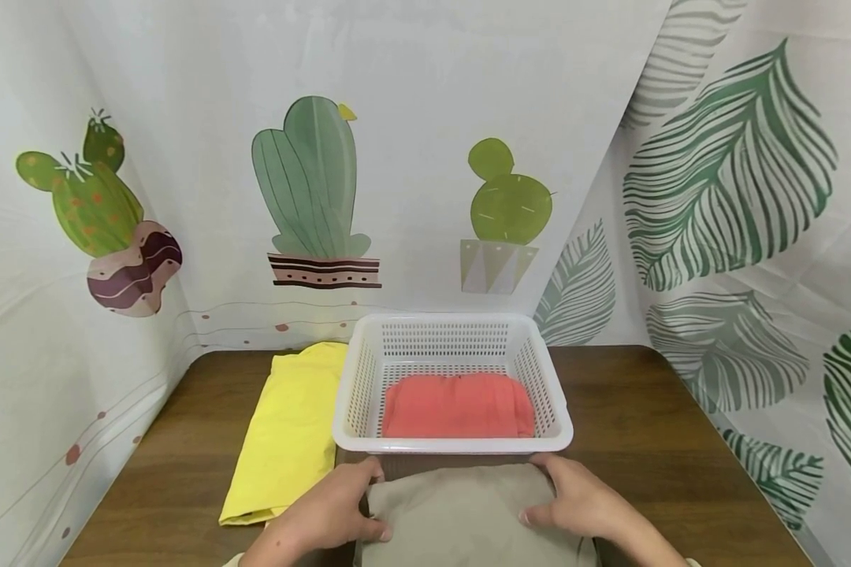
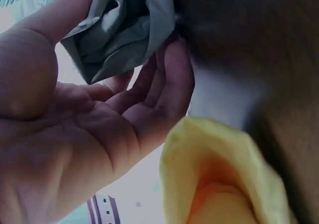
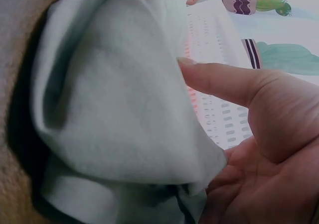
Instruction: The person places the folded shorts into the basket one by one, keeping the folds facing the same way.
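A folded khaki-grey cloth (image 1: pixel 461 516) lies between both hands at the front of the table in the head view. My left hand (image 1: pixel 332 505) grips its left edge, thumb above and fingers under the folds, as the left wrist view shows on the layered cloth end (image 2: pixel 122 40). At the opposite edge my right hand (image 1: pixel 583 498) holds the cloth, its thumb on top. In the right wrist view the bulging cloth (image 3: pixel 119 94) hides most of those fingers. Just beyond stands a white perforated plastic basket (image 1: pixel 454 446) with a folded coral-red cloth (image 1: pixel 457 405) inside.
A folded yellow cloth (image 1: pixel 291 429) lies left of the basket, close to my left forearm. All this is on a dark brown wooden table (image 1: pixel 631 425). White curtains (image 1: pixel 418 157) printed with cacti and leaves hang behind it and along both sides.
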The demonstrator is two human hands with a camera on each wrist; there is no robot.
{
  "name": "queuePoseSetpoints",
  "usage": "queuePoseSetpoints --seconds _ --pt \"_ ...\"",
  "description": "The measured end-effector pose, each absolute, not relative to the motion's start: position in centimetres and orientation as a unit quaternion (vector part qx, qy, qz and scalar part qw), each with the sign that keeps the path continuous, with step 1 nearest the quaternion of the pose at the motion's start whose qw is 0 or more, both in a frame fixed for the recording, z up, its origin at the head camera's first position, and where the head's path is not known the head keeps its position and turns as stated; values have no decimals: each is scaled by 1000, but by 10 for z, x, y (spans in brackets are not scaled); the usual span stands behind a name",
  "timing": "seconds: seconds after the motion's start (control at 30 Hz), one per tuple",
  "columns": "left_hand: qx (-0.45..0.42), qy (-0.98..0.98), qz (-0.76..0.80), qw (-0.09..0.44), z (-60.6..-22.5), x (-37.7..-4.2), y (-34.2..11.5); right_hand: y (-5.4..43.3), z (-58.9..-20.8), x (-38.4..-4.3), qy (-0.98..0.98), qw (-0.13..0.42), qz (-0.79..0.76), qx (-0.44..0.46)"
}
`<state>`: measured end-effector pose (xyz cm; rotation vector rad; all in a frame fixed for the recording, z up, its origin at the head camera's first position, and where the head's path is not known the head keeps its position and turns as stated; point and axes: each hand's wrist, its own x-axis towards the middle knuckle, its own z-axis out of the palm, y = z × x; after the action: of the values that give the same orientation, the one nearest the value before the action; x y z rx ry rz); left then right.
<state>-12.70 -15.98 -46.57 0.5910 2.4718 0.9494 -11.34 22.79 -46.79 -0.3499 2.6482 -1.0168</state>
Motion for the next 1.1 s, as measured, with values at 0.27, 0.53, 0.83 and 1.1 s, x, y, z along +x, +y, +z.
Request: queuePoseSetpoints --seconds 0.27,0.53,0.83,1.1 --pt "183 886 360 226 -468 -128 -159 229 -469 -113 907 164 -366 -128" --pt "214 855 417 222 -473 -127 -160 229 -470 -113 909 155 -368 -122" --pt "217 809 488 247 -470 -125 -160 232 -472 -115 859 167 -455 -164" --pt "229 701 582 343 -478 -127 -165 240 -471 -119 790 237 -532 -191"
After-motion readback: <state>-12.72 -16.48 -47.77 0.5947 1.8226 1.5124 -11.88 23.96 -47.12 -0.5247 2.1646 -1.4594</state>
